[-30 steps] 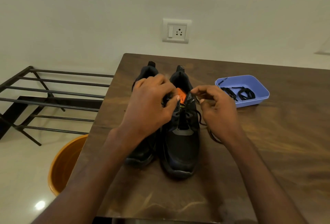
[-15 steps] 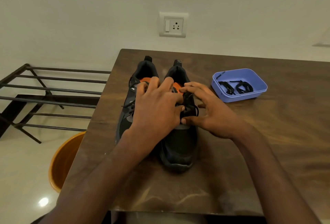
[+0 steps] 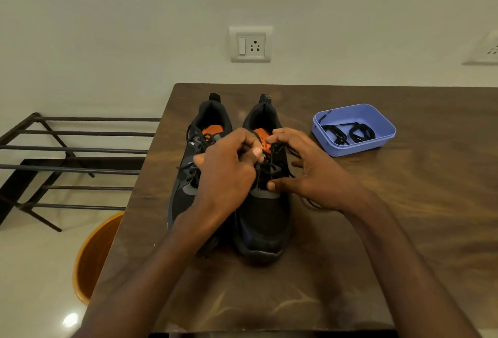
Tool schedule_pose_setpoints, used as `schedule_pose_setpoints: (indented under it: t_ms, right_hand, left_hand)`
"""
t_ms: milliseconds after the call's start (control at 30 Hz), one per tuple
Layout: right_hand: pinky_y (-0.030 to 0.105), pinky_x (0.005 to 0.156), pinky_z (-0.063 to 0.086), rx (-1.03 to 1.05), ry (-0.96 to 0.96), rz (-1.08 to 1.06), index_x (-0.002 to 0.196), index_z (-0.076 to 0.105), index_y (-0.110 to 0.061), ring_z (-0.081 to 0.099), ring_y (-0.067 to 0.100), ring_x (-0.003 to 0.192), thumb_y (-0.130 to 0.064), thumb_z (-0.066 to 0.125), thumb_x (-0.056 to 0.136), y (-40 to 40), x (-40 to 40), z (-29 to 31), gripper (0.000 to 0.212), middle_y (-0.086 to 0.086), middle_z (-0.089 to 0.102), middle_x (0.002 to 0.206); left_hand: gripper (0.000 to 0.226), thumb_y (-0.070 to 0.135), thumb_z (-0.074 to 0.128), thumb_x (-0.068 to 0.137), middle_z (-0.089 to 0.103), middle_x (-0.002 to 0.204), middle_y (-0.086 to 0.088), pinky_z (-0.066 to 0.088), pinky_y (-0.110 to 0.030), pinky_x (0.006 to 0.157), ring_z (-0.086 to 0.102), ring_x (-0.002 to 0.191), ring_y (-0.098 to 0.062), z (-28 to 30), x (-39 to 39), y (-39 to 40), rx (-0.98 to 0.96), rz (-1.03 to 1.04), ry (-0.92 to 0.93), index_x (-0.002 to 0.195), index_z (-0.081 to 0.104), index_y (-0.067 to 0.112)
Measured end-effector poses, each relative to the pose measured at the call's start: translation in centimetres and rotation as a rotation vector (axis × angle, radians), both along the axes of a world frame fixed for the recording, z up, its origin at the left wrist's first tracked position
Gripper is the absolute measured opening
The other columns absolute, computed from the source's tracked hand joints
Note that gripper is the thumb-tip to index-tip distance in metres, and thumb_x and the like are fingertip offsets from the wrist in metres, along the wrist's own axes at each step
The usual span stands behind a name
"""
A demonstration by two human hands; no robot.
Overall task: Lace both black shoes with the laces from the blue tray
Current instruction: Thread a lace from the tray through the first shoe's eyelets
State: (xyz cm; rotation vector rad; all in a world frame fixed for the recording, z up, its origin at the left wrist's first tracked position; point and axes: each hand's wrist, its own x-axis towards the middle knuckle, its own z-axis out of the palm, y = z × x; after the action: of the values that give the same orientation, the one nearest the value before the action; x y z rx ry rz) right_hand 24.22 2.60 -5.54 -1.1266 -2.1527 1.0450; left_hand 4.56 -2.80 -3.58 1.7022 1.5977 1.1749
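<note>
The 2 black shoes stand side by side, toes toward the person, near the left end of the dark wooden surface (image 3: 404,229), whose left edge runs just beside the left shoe (image 3: 194,170) and drops off above an orange tub (image 3: 94,256) on the floor. To the right there is a broad stretch of bare wood, and the far edge meets the wall under a white switch-and-socket plate (image 3: 250,44). A dark metal rack (image 3: 75,154) stands left of the surface. The left shoe carries a small white tag on its side, too small to read; the orange label inside the right shoe (image 3: 265,219) has print I cannot make out. Both shoes show orange insoles and grey panels at the base of the tongue, and the left one already has black lace crossing its eyelets. The left hand (image 3: 229,173) is curled, pinching lace over the right shoe's eyelets; the right hand (image 3: 307,173) has its fingers bent round the lace (image 3: 272,167) at the shoe's other side, thumb pressed low on the tongue. The blue tray (image 3: 377,146) sits right of the shoes, apart, with 2 bundled black laces (image 3: 347,134) inside.
</note>
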Motion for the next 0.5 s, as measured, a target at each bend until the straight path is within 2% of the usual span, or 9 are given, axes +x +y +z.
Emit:
schedule_pose_setpoints:
  t_ms: [100,167,233,300,367,400,500]
  right_hand:
    - [0.008,0.102,0.036,0.005,0.032,0.000,0.139,0.051,-0.041,0.037,-0.009,0.138,-0.022,0.090,0.076,-0.2,-0.1,0.1,0.077,-0.024,0.036,0.152]
    - [0.003,0.102,0.035,0.039,0.039,-0.006,0.139,0.052,-0.038,0.036,-0.014,0.135,-0.021,0.088,0.078,-0.4,-0.4,0.1,0.073,-0.020,0.038,0.151]
    - [0.000,0.100,0.033,0.083,0.044,-0.031,0.138,0.055,-0.033,0.037,-0.017,0.131,-0.019,0.086,0.080,-0.6,-0.8,0.1,0.067,-0.016,0.041,0.150]
    - [0.001,0.099,0.034,0.123,0.032,-0.057,0.137,0.056,-0.029,0.041,-0.013,0.129,-0.017,0.086,0.081,-0.8,-1.2,0.1,0.065,-0.014,0.042,0.149]
    - [0.002,0.098,0.035,0.148,0.007,-0.068,0.137,0.056,-0.028,0.044,-0.006,0.130,-0.017,0.086,0.081,-0.9,-1.4,0.0,0.065,-0.014,0.042,0.149]
    - [0.002,0.096,0.036,0.149,-0.002,-0.069,0.137,0.055,-0.029,0.044,-0.005,0.130,-0.017,0.086,0.081,-0.9,-1.5,0.0,0.065,-0.015,0.042,0.149]
    - [0.002,0.095,0.037,0.137,-0.006,-0.067,0.136,0.054,-0.032,0.045,-0.005,0.129,-0.018,0.087,0.080,-0.8,-1.5,0.0,0.066,-0.018,0.041,0.148]
  left_hand:
    - [0.005,0.027,0.067,0.097,0.057,0.084,0.014,0.045,-0.042,0.082,0.054,0.085,-0.013,0.0,0.4,0.1,0.102,-0.030,0.407,0.099,0.063,0.028]
    - [0.010,0.035,0.070,0.093,0.048,0.087,0.015,0.043,-0.048,0.086,0.048,0.089,-0.015,-0.1,0.3,0.4,0.128,-0.009,0.621,0.101,0.065,0.031]
    - [0.009,0.034,0.070,0.093,0.046,0.088,0.013,0.044,-0.055,0.087,0.048,0.089,-0.017,-0.3,0.2,0.6,0.137,0.024,0.695,0.100,0.071,0.030]
    - [0.006,0.027,0.070,0.093,0.052,0.089,0.010,0.041,-0.054,0.090,0.053,0.090,-0.017,-0.5,0.3,0.5,0.136,0.055,0.702,0.097,0.074,0.028]
    - [0.013,0.016,0.067,0.093,0.061,0.088,0.011,0.035,-0.046,0.092,0.058,0.088,-0.013,-0.6,0.3,0.4,0.137,0.115,0.597,0.089,0.069,0.029]
    - [0.017,0.012,0.064,0.095,0.064,0.085,0.010,0.038,-0.043,0.092,0.061,0.086,-0.009,-0.6,0.1,0.6,0.122,0.132,0.441,0.088,0.068,0.027]
    - [0.016,0.011,0.053,0.106,0.070,0.078,-0.002,0.059,-0.035,0.078,0.068,0.072,-0.010,0.7,-0.6,0.9,-0.028,0.102,-0.238,0.098,0.067,0.014]
